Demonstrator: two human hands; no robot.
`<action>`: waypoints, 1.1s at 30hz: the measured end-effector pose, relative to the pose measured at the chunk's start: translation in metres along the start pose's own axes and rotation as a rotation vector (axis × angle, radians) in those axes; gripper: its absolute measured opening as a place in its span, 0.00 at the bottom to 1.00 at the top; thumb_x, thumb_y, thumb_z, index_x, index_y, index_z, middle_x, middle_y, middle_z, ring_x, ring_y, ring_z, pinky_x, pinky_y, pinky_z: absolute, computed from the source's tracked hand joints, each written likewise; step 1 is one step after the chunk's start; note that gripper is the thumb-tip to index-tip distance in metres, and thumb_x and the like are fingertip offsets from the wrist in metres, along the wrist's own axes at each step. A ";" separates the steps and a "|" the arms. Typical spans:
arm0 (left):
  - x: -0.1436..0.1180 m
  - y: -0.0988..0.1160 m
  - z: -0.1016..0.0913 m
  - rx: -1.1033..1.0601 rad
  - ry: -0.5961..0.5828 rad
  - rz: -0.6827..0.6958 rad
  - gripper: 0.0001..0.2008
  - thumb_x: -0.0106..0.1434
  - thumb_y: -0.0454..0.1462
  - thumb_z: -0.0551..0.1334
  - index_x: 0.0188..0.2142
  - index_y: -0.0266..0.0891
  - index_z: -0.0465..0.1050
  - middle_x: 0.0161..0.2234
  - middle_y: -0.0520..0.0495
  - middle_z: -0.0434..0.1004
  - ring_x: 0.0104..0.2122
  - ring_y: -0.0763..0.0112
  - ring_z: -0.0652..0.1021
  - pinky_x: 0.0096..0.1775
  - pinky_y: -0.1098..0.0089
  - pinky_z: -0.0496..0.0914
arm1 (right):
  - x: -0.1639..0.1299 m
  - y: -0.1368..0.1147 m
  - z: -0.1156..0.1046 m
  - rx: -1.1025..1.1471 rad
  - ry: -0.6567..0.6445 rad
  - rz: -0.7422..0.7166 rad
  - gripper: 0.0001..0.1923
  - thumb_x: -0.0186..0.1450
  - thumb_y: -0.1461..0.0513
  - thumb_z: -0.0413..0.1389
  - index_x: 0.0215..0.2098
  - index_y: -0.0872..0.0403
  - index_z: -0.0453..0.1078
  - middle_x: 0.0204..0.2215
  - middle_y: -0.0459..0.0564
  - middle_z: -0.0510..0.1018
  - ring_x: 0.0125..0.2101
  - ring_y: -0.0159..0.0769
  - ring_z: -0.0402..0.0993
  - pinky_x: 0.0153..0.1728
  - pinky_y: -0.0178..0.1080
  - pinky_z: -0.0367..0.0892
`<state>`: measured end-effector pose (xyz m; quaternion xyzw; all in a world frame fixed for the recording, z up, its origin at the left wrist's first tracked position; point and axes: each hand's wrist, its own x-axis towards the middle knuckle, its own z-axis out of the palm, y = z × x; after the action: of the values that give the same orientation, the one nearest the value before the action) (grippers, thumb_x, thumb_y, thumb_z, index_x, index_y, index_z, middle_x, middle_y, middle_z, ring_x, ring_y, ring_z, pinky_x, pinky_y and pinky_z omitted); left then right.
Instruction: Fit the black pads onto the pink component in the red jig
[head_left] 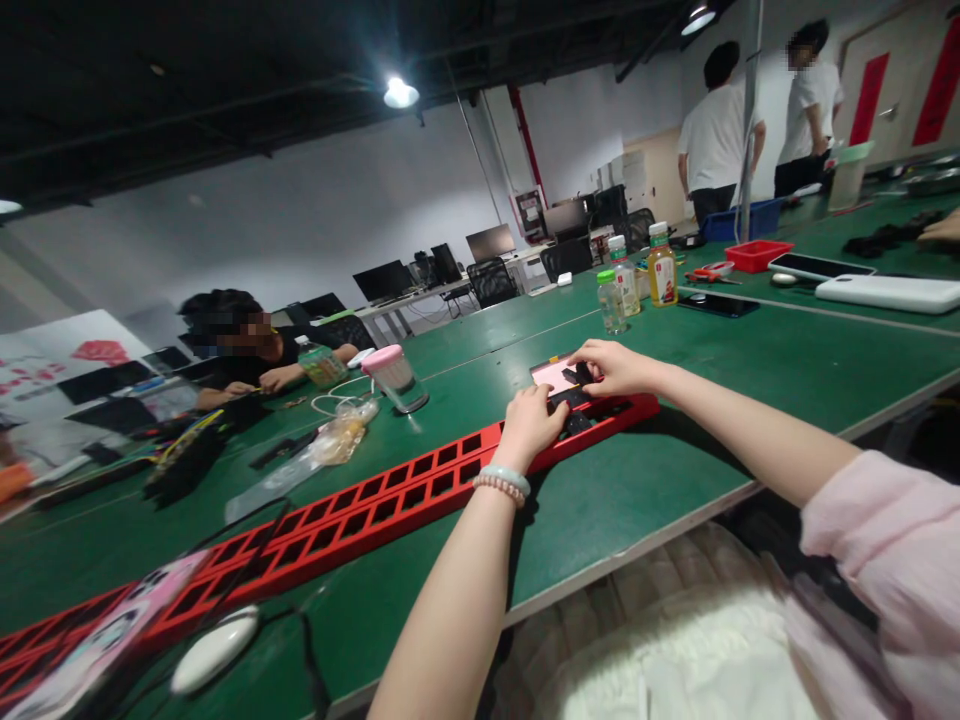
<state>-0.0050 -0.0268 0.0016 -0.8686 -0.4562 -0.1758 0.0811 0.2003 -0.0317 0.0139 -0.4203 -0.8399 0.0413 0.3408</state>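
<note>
A long red rack (390, 490) with rows of rectangular slots lies along the table's near side. Over its right end, my left hand (527, 425) has its fingers bent and close together beside several black pieces (577, 422); whatever it grips is hidden. My right hand (616, 368), just beyond, has its fingers closed around a small black part (576, 377), partly covered. Between both hands is a flat rectangular thing with a pale pink face (551, 376) and dark edges, its kind not clear. A beaded bracelet and a pale bangle are on my left wrist.
On the green table (600, 520) stand a pink-lidded cup (397, 378) and several bottles (663, 265). Phones (720, 304) and a red tray (757, 255) are at right. Plastic bags, cables and a white mouse (216, 650) lie left. A person (232, 340) sits opposite; two stand behind.
</note>
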 end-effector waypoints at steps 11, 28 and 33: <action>0.007 -0.002 0.001 -0.064 -0.063 0.014 0.24 0.59 0.51 0.54 0.47 0.35 0.67 0.47 0.40 0.70 0.48 0.57 0.68 0.49 0.62 0.62 | -0.008 -0.021 -0.008 0.001 -0.192 -0.036 0.16 0.49 0.62 0.60 0.37 0.57 0.71 0.26 0.46 0.69 0.26 0.30 0.63 0.26 0.31 0.57; 0.008 -0.007 0.009 -0.035 -0.096 0.033 0.28 0.58 0.54 0.53 0.49 0.37 0.66 0.51 0.39 0.68 0.54 0.54 0.63 0.53 0.57 0.56 | -0.008 -0.016 -0.002 0.084 -0.296 -0.031 0.19 0.48 0.59 0.61 0.38 0.58 0.71 0.25 0.45 0.70 0.25 0.29 0.63 0.24 0.30 0.57; 0.008 -0.007 0.009 -0.038 -0.092 0.043 0.28 0.58 0.55 0.52 0.48 0.37 0.66 0.50 0.40 0.68 0.53 0.54 0.64 0.53 0.57 0.57 | -0.009 -0.016 -0.002 0.142 -0.300 -0.015 0.19 0.48 0.59 0.62 0.37 0.58 0.70 0.26 0.45 0.71 0.26 0.29 0.64 0.25 0.30 0.58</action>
<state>-0.0049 -0.0143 -0.0036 -0.8868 -0.4372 -0.1424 0.0473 0.1944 -0.0491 0.0161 -0.3782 -0.8795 0.1603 0.2405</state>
